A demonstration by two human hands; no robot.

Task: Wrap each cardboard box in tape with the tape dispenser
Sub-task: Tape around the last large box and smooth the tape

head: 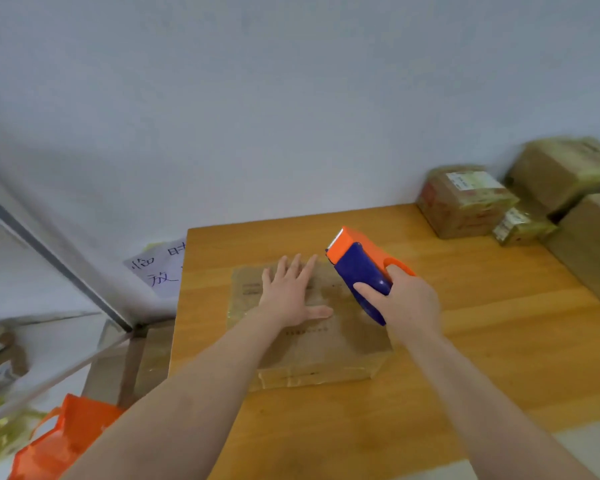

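A flat brown cardboard box [312, 344] lies in the middle of the wooden table [482, 341], its top glossy with tape. My left hand [291, 292] rests flat on the box's top with fingers spread. My right hand [406, 299] grips the handle of an orange and blue tape dispenser [357, 268], held tilted just above the box's right side, its serrated blade pointing up and away.
Several taped cardboard boxes [465, 202] are stacked at the table's back right corner, one large box [593, 244] at the right edge. An orange bag [59, 441] sits on the floor at lower left, beside a metal frame [66, 271]. A handwritten paper [156, 268] lies left of the table.
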